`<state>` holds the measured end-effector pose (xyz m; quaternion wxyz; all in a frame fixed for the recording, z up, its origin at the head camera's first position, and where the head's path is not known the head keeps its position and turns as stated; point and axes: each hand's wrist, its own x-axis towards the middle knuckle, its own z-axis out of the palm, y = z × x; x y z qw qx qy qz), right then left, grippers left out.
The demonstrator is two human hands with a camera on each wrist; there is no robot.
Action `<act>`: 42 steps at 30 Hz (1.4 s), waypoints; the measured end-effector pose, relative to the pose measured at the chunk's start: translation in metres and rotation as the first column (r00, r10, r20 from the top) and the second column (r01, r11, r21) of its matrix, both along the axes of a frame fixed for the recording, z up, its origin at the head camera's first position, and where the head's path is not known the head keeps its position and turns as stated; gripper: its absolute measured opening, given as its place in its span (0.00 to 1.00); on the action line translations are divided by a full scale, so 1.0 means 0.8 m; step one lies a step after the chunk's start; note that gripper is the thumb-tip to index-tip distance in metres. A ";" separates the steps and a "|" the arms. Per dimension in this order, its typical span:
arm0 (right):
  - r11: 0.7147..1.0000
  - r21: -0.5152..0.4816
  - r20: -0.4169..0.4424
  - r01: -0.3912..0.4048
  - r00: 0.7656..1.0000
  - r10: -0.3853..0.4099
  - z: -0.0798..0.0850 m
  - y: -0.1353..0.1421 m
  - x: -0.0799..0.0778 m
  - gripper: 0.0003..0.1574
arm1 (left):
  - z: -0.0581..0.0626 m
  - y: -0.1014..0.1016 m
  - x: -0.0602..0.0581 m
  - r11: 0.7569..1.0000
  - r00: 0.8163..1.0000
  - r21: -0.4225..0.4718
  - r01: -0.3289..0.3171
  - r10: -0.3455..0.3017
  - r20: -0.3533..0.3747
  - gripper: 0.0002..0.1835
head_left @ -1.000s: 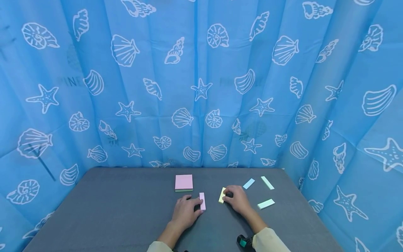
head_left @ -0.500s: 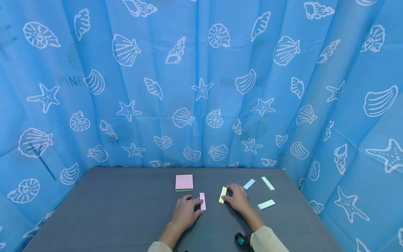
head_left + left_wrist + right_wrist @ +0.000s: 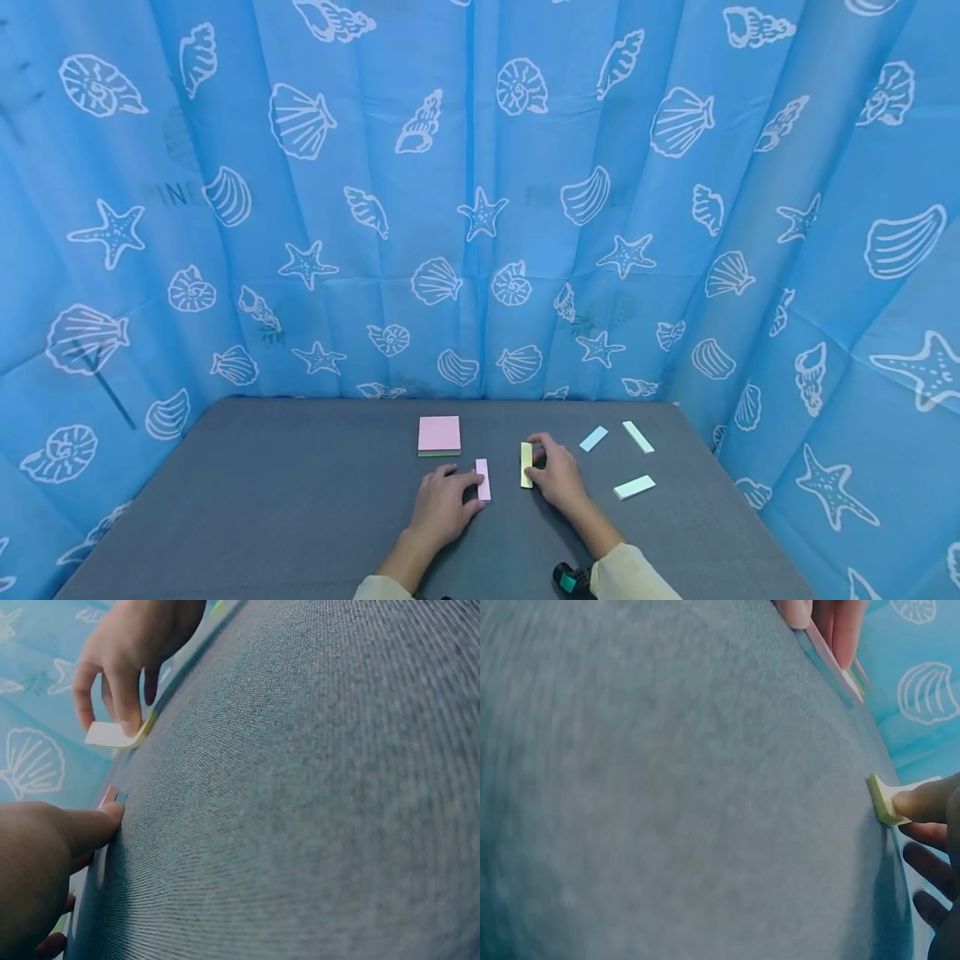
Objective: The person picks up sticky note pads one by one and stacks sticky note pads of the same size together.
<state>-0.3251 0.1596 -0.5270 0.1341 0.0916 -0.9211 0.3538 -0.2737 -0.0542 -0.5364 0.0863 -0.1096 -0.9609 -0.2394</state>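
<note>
My left hand (image 3: 440,504) pinches a narrow pink sticky-note pad (image 3: 482,468) on the table, thumb at its near end and a finger farther up. In the right wrist view this pink pad (image 3: 826,651) shows a blue layer along its lower side. To its right, my right hand (image 3: 560,479) pinches a narrow yellow sticky-note pad (image 3: 526,456) between thumb and fingers. The left wrist view shows the yellow pad (image 3: 111,735) bent or fanned, a pale face turned outward. Its contact with the table is hard to tell.
Behind my left hand lies a square pink sticky-note stack (image 3: 438,432) with a green lower edge. At the right are a blue strip pad (image 3: 593,439) and two pale green ones, the farther pad (image 3: 638,437) and the nearer pad (image 3: 634,487). A shell-patterned curtain (image 3: 480,250) borders the grey table (image 3: 300,483).
My right hand has shifted slightly left with the yellow pad, which has turned from slanted to nearly straight up and down in the head view. The left hand and pink pad stay put.
</note>
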 end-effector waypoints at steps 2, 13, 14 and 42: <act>1.000 0.004 -0.017 -0.006 1.000 0.006 0.002 -0.002 0.002 0.24 | 0.000 0.000 0.000 1.000 1.000 0.000 -0.003 0.003 0.009 0.20; 0.984 -0.145 0.032 -0.100 0.994 0.106 0.028 -0.019 -0.001 0.21 | 0.002 0.000 -0.004 0.999 0.999 -0.033 -0.004 0.006 0.046 0.22; 0.979 -0.175 0.039 -0.108 0.992 0.117 0.029 -0.021 -0.002 0.21 | 0.002 0.000 -0.004 0.999 0.999 -0.036 -0.004 0.006 0.043 0.23; 0.952 -0.304 0.190 -0.028 0.978 0.089 0.012 -0.069 -0.017 0.15 | 0.003 0.000 -0.002 1.000 0.999 -0.017 -0.014 0.015 0.046 0.29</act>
